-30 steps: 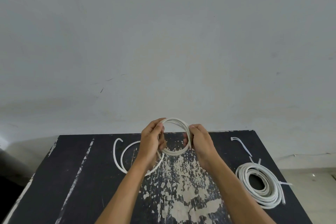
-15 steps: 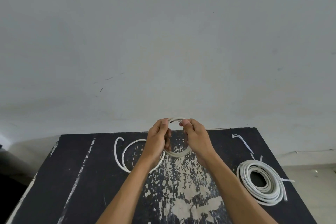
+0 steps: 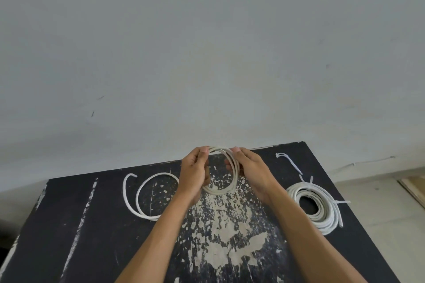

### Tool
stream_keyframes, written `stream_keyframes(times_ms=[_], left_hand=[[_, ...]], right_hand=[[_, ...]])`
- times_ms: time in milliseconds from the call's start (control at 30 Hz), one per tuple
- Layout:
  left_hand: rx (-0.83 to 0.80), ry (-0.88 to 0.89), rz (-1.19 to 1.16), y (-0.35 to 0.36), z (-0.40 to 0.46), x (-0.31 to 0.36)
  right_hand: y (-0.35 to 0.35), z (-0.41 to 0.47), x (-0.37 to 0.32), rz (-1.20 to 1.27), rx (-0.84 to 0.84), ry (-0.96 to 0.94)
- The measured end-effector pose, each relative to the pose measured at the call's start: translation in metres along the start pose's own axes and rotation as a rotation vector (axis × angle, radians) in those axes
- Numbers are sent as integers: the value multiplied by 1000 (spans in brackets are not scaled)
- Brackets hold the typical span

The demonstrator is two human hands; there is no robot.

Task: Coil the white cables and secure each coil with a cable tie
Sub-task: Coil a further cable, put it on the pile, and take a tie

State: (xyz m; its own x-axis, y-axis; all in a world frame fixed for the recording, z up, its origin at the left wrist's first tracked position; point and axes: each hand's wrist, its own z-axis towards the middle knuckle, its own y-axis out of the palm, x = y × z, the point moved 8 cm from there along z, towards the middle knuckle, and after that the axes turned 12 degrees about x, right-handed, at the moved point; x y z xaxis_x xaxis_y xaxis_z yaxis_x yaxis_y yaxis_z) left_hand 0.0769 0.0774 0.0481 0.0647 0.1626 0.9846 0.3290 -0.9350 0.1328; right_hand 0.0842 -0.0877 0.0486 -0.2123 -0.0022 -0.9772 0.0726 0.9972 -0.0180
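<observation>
No readable text anywhere (table, cables included).

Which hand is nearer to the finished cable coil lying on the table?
The right hand. The finished coil lies just to its right, beside the right forearm. The left hand is further off, on the far side of the coil being held.

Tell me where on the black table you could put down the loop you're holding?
Bare room lies on the table at its near left, between the left edge and the loose cable, and in the worn middle patch between the forearms. The right side is crowded: the tied coil and spare cable ties fill it. Both the left hand and right hand hold the loop.
</observation>
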Motion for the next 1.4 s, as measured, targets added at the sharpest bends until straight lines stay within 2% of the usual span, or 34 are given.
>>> stream_keyframes(times_ms=[100, 200, 300, 433, 700, 900, 1033, 1267, 1400], left_hand=[[-42, -44, 46, 24, 4, -15], [-66, -93, 91, 46, 10, -33], [-59, -150, 123, 65, 19, -53], [-49, -209, 178, 95, 34, -80], [-19, -258, 282, 146, 78, -119], [7, -284, 300, 163, 104, -139], [6, -282, 309, 167, 113, -146], [5, -293, 283, 165, 119, -157], [16, -318, 246, 157, 118, -156]], right_hand=[[-30, 16, 18, -31, 48, 21], [-70, 36, 45, -53, 169, 65], [-112, 57, 78, -156, 276, 110], [-159, 90, 119, -289, 340, 155], [-207, 180, 169, -642, 301, 121], [-208, 235, 178, -969, 302, -88], [-212, 262, 185, -962, 314, -64], [-214, 278, 192, -1057, 297, -132], [-212, 281, 198, -1068, 246, -116]])
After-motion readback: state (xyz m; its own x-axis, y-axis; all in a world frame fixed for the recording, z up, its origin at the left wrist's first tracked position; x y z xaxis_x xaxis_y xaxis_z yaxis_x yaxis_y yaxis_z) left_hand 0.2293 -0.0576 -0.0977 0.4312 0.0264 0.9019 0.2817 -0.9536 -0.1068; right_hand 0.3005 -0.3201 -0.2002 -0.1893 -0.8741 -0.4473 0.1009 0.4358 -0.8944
